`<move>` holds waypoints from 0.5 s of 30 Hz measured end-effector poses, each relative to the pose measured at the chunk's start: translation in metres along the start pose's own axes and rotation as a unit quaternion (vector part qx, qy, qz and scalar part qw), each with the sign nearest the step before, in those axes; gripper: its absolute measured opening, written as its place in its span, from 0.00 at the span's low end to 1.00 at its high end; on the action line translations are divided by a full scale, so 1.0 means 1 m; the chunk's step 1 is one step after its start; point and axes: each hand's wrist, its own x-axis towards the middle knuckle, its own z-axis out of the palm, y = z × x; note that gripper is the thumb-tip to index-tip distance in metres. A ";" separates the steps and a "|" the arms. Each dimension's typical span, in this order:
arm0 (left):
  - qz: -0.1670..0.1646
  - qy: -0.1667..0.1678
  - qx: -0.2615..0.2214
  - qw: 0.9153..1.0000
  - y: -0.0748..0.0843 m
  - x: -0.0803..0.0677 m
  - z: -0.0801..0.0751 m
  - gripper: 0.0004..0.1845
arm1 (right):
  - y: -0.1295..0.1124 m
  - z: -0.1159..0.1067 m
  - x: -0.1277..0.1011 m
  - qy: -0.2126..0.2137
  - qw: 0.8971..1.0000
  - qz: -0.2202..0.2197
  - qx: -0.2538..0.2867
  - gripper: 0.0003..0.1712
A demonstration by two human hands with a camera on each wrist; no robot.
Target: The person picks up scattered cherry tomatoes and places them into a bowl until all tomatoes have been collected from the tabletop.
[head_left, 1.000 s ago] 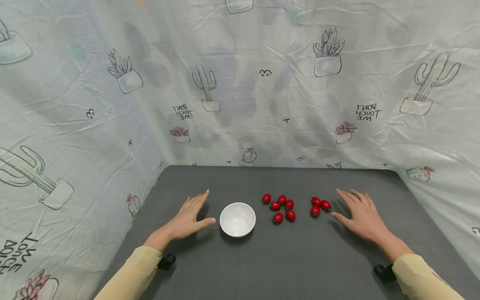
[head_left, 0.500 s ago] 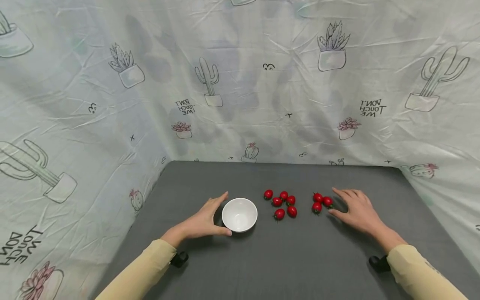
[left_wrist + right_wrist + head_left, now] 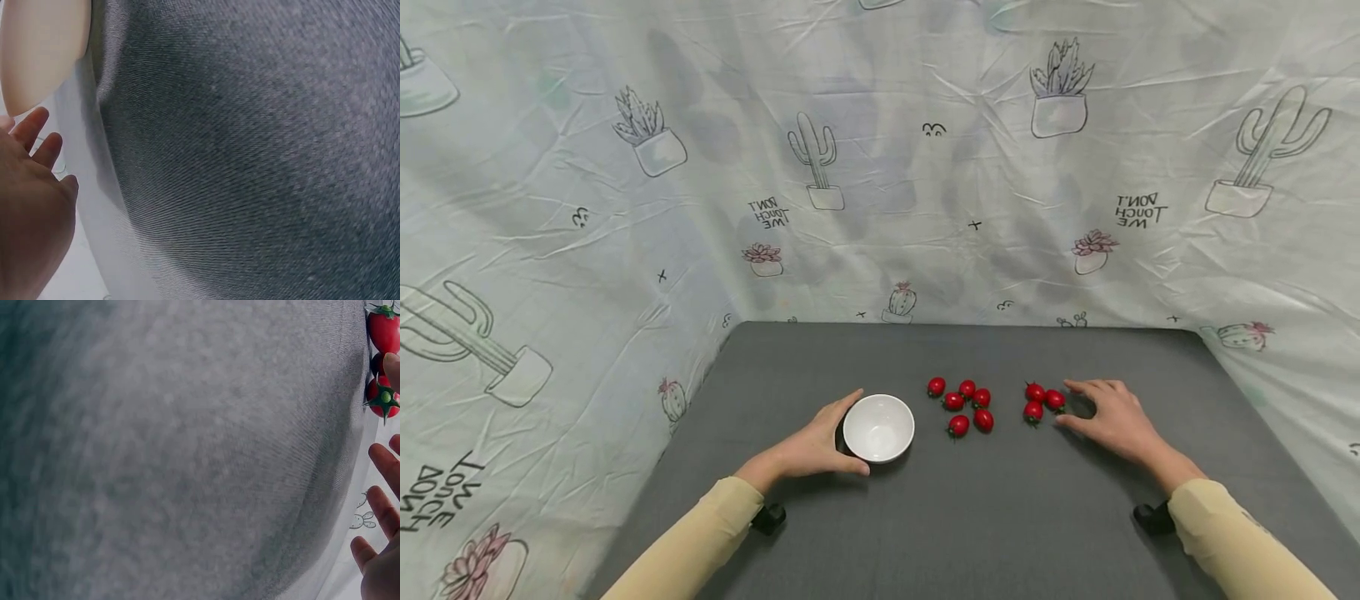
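A small white bowl [image 3: 878, 429] stands upright on the grey table, left of the tomatoes. Around its left side is my left hand [image 3: 816, 442], thumb at the near side and index fingertip by the far rim. In the left wrist view, the bowl [image 3: 44, 50] shows at the upper left, with loosely spread fingers [image 3: 47, 150] below it. My right hand [image 3: 1116, 421] is just right of a group of three red cherry tomatoes [image 3: 1033, 392], thumb and fingers apart beside the rightmost one. The right wrist view shows a green-stemmed tomato [image 3: 382, 400] near the thumb.
Several more cherry tomatoes [image 3: 958, 426] lie loose between the bowl and the group of three. A pale curtain [image 3: 880, 167] printed with cactus drawings hangs behind and beside the grey table [image 3: 955, 525]. Each wrist carries a black camera mount [image 3: 767, 518].
My left hand has moved right, from beside the bowl to around its left side. My right hand has come slightly closer to the three tomatoes, its fingers less spread. Bowl and tomatoes stay put.
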 end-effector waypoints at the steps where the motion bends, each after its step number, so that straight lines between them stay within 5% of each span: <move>1: -0.001 0.001 -0.001 1.000 -0.001 0.000 0.001 0.69 | 0.000 0.000 0.000 0.000 1.000 -0.001 0.004 0.43; 15: -0.012 0.010 -0.021 1.000 -0.004 0.001 0.006 0.65 | -0.001 0.002 0.008 -0.001 0.999 0.004 0.045 0.35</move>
